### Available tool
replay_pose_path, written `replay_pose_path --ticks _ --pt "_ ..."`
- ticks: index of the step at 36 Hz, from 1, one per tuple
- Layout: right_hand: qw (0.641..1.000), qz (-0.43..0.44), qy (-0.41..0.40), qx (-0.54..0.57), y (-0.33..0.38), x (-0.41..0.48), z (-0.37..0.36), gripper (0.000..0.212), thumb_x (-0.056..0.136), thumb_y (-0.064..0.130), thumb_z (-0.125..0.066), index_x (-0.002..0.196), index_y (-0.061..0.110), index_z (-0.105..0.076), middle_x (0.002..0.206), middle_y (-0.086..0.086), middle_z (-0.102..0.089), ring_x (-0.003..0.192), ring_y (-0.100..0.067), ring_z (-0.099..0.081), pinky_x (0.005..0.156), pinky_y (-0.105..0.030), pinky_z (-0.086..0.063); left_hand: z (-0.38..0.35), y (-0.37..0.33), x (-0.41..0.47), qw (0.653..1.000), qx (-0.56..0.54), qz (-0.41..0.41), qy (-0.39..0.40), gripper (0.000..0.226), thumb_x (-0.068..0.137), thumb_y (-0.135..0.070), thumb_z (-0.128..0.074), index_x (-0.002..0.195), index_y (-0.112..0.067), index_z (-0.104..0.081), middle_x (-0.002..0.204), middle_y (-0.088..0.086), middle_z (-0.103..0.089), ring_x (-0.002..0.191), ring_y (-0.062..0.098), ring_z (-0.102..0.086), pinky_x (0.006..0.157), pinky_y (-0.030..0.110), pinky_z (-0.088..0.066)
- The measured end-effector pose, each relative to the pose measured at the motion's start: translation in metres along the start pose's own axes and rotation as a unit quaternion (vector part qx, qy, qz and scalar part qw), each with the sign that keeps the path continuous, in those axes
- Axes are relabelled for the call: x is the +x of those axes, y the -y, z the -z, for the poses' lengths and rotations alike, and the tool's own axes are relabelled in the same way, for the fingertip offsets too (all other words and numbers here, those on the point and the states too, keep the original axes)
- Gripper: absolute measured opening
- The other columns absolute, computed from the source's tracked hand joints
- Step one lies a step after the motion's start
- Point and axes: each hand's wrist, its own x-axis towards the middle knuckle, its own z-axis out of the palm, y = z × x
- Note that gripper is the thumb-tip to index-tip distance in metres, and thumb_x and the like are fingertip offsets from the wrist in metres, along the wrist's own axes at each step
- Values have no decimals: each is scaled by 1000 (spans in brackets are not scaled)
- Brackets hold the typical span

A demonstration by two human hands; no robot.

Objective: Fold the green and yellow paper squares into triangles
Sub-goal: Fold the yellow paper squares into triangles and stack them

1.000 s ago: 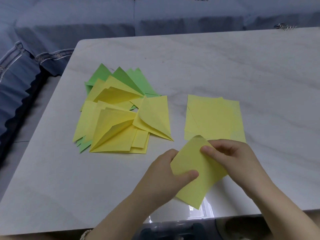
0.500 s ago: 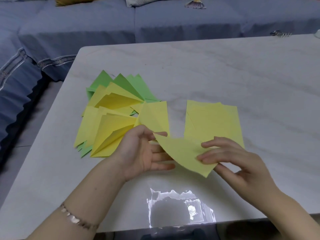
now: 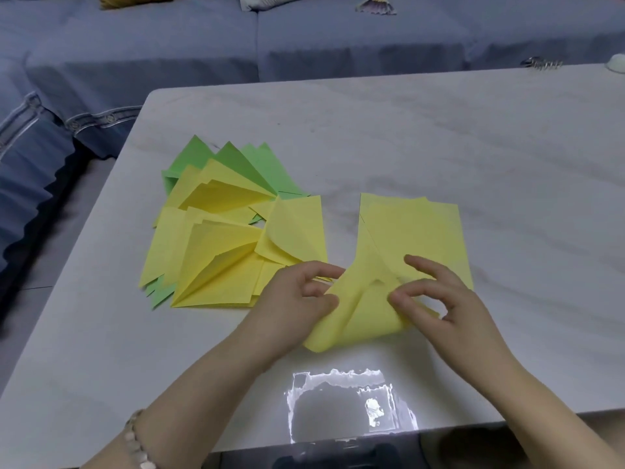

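Observation:
A yellow paper sheet [image 3: 355, 316] curls over on itself near the table's front, its fold still loose and rounded. My left hand [image 3: 297, 299] pinches its left edge between thumb and fingers. My right hand [image 3: 449, 299] pinches its right part with thumb and forefinger, the other fingers spread above. Just behind lies a stack of flat yellow squares [image 3: 422, 231]. To the left is a heap of folded yellow triangles [image 3: 216, 262] over folded green triangles [image 3: 243, 160].
The papers lie on a pale marble table [image 3: 439, 137]. A bright light reflection [image 3: 351, 404] sits at the front edge. A blue sofa [image 3: 203, 45] runs behind and to the left. Small objects [image 3: 544, 64] lie at the far right corner.
The held yellow sheet has gone from a flat tilted square to a curled-over fold. Both hands moved up toward the stack and closer together on the paper.

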Motion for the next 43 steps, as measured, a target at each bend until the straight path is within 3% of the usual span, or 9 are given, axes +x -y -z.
replay_pose_path --ticks 7,11,14,18,22,27,33,36,43 --pt "986 -65 41 150 4 11 -2 25 78 7 -68 58 20 -72 78 18 -71 78 7 -63 71 -5 -44 -5 5 -16 998 56 0 -22 28 83 -1 -54 79 -28 -61 56 -10 -58 50 11 -49 47 16 -37" --pt "992 -34 4 124 4 11 -4 27 75 1 -70 56 21 -69 71 18 -68 70 7 -60 66 -4 -40 -4 11 -20 987 155 20 -38 17 80 -13 -60 81 -30 -57 59 -8 -62 53 10 -56 53 21 -45" --pt "999 24 -7 43 4 7 -5 24 74 11 -75 58 28 -71 80 21 -66 79 5 -59 69 -4 -38 -3 10 -18 976 212 36 -35 16 77 -19 -64 85 -29 -54 67 0 -67 65 18 -64 69 34 -55" --pt "994 107 20 -19 11 2 -1 8 68 48 -63 69 42 -68 89 25 -63 88 2 -57 71 -5 -37 -4 6 -14 985 175 -1 8 15 74 -19 -69 76 -28 -57 52 -11 -56 48 6 -49 54 20 -41" --pt "995 99 27 -15 18 2 4 3 65 43 -67 63 45 -68 93 28 -60 89 8 -55 70 -3 -36 -5 8 -9 992 109 -27 57 19 64 -13 -75 61 -17 -56 53 -12 -52 51 5 -41 54 19 -34" --pt "990 102 94 -37 19 0 7 21 66 54 -56 70 37 -69 107 28 -57 101 6 -54 79 -3 -34 -8 16 -7 980 194 -31 -17 25 77 -19 -66 62 -24 -46 42 -13 -46 42 5 -35 46 21 -28" --pt "992 67 95 -56 13 -2 7 19 71 55 -57 71 38 -66 121 34 -49 113 13 -45 84 1 -29 -5 19 -8 986 161 -36 22 22 83 -22 -60 101 -33 -60 77 -13 -65 73 9 -61 68 28 -48" --pt "997 18 64 -28 9 2 6 12 79 30 -67 67 33 -67 119 31 -53 111 17 -44 80 5 -29 -5 17 -12 994 84 -23 71 20 87 -19 -52 104 -26 -61 86 -4 -70 80 17 -68 73 35 -55" --pt "998 -30 54 23 16 3 4 14 76 22 -69 61 20 -69 71 15 -69 75 2 -62 67 -8 -42 -8 3 -23 986 -27 72 147 29 99 -26 -37 100 -12 -62 90 18 -71 79 25 -68 69 30 -54"
